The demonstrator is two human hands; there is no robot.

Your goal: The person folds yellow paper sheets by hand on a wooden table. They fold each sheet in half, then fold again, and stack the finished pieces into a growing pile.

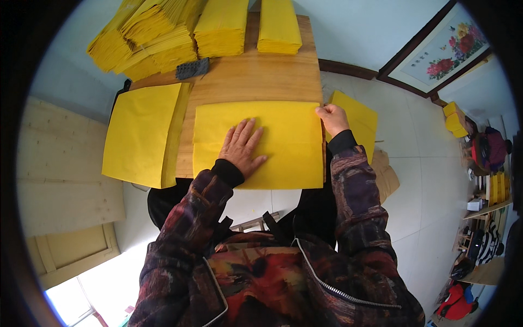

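Observation:
A yellow paper sheet point(289, 163) lies on the wooden table in front of me, its far part folded toward me so that an edge runs across its middle. My left hand point(242, 146) rests flat on it, fingers spread, left of its centre. At the sheet's far right corner, my right hand point(332, 118) is closed in a pinch on the edge; the fingertips are partly hidden. To the left, a stack of flat yellow sheets point(143, 136) reaches over the table's near edge.
On the wooden table point(229, 82), several folded yellow stacks point(220, 27) stand along the far side, near a dark grey cloth-like block point(192, 68). More yellow paper point(357, 117) sits beyond the right edge. A framed flower picture point(441, 49) leans at the wall; shelves point(487, 210) line the far right.

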